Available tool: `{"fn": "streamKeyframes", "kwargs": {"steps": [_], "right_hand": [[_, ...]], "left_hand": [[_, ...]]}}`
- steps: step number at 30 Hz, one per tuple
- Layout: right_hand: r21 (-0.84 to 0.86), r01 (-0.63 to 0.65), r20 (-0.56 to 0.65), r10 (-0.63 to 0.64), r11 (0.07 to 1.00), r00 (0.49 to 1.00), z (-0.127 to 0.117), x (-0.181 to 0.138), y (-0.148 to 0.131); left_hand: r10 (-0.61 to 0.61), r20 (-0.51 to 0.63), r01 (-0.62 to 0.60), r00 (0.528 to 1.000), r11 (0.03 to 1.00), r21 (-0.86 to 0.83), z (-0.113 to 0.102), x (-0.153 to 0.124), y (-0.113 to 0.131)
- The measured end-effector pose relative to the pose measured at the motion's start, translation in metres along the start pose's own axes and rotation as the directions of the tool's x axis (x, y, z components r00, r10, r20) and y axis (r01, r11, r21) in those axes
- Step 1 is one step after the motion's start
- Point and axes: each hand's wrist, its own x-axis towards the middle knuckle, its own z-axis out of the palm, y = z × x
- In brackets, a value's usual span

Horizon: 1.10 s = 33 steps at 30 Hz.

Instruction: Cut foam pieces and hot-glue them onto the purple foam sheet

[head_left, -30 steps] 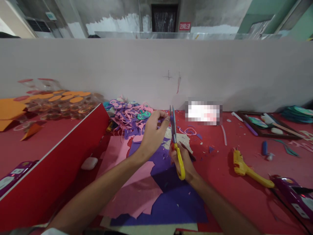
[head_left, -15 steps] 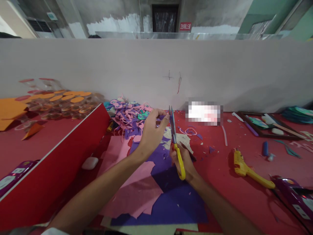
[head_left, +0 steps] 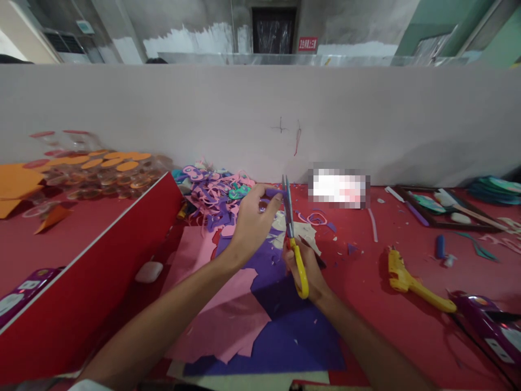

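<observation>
Our left hand (head_left: 251,224) pinches a small purple piece (head_left: 272,192) between thumb and fingertips, raised over the middle of the table (head_left: 366,288) with its right end at the blades. Our right hand (head_left: 308,270) is closed round the yellow handles of the scissors (head_left: 290,228), blades upright and nearly together. We judge the piece light, thin and floppy, so it is best held close to the cut. Loose sheets (head_left: 285,336) lie below, and a glue gun (head_left: 409,282) lies to the right.
</observation>
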Motion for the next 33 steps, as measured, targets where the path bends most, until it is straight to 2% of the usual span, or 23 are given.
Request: {"fn": "streamKeyframes", "kwargs": {"steps": [12, 20, 33], "right_hand": [[-0.011, -0.033, 0.02, 0.033, 0.999, 0.999, -0.0012, 0.0002, -0.0005], [0.05, -0.085, 0.04, 0.083, 0.995, 0.996, 0.0005, -0.0014, 0.004], [0.027, -0.062, 0.04, 0.061, 0.998, 0.997, 0.0006, -0.0009, 0.0031]], "left_hand": [[-0.001, -0.019, 0.001, 1.0, 1.0, -0.017, -0.001, 0.0013, -0.0005], [-0.001, -0.043, 0.0, 0.999, 1.0, -0.017, -0.0024, 0.0025, -0.0002], [0.014, -0.036, -0.014, 0.999, 1.0, -0.012, -0.0053, 0.0035, 0.0026]]}}
